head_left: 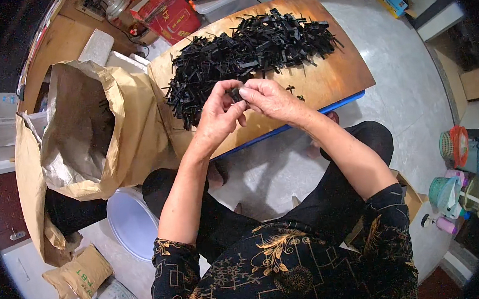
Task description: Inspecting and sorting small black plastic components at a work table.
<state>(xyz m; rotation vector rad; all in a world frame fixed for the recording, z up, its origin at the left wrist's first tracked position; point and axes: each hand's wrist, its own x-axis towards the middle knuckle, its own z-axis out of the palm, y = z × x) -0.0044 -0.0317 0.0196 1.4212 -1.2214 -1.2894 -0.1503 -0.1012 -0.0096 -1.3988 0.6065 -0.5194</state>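
My left hand (221,111) and my right hand (269,97) meet over the near edge of a low wooden table (339,67). Between their fingertips is a small black plastic part (235,95), mostly covered by the fingers, its exact kind not clear. Both hands are closed on it in a pinch. Just beyond them a long heap of black plastic parts (244,52) with thin prongs spreads across the tabletop. A few loose bits (297,94) lie right of my right hand.
A large open brown paper sack (131,112) stands left of the table, some black pieces inside. Below it is a white round tub (131,224). Filled bags (81,274) lie at lower left. A red box (166,15) sits behind the table; baskets (445,193) stand far right.
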